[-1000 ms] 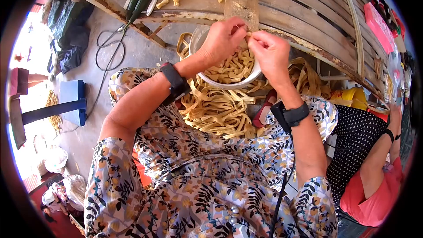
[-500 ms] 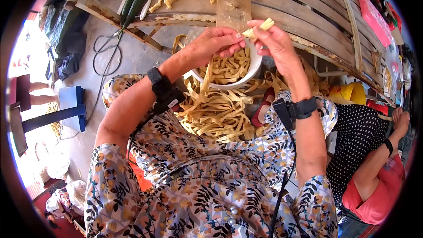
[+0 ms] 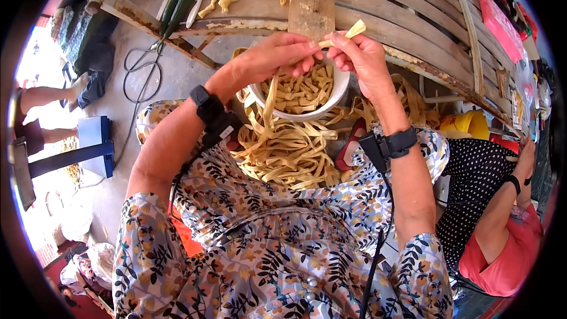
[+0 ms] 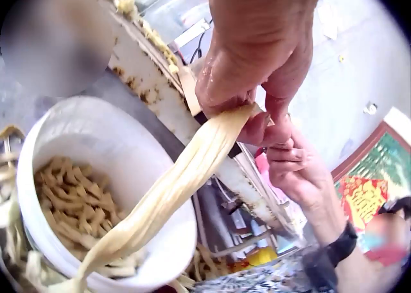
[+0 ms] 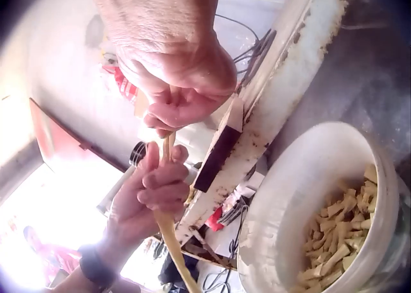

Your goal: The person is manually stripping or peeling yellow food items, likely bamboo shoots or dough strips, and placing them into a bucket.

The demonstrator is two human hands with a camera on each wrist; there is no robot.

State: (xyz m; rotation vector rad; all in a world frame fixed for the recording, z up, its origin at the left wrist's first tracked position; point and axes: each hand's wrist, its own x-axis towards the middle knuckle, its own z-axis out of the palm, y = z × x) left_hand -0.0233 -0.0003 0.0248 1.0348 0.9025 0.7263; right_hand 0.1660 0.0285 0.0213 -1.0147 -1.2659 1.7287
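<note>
My left hand (image 3: pixel 283 53) pinches a long pale-yellow, flat fibrous strip (image 4: pixel 186 164), which hangs from its fingers past the bucket toward the floor. Just to the right, my right hand (image 3: pixel 365 64) holds the strip's other end between thumb and fingers, and a short frayed tip pokes up beyond the thumb. Between the two hands a short length runs narrow and twisted. Below them stands a white bucket (image 5: pixel 321 155) partly filled with short knotted yellow pieces (image 4: pixel 77 203). A heap of long loose strips (image 3: pixel 289 156) lies on the floor between my feet.
A slatted bench (image 3: pixel 407 20) with a rusty edge runs behind the bucket, carrying a wooden board (image 3: pixel 312 9), dark green cucumbers (image 3: pixel 176 3) and several knotted pieces. At right sits another person in a red top (image 3: pixel 502 254), near a yellow bucket (image 3: pixel 466 124).
Both hands were close together over the bucket, then drew apart with the strip's end emerging from the right hand. Since then they have moved only slightly, still holding the strip.
</note>
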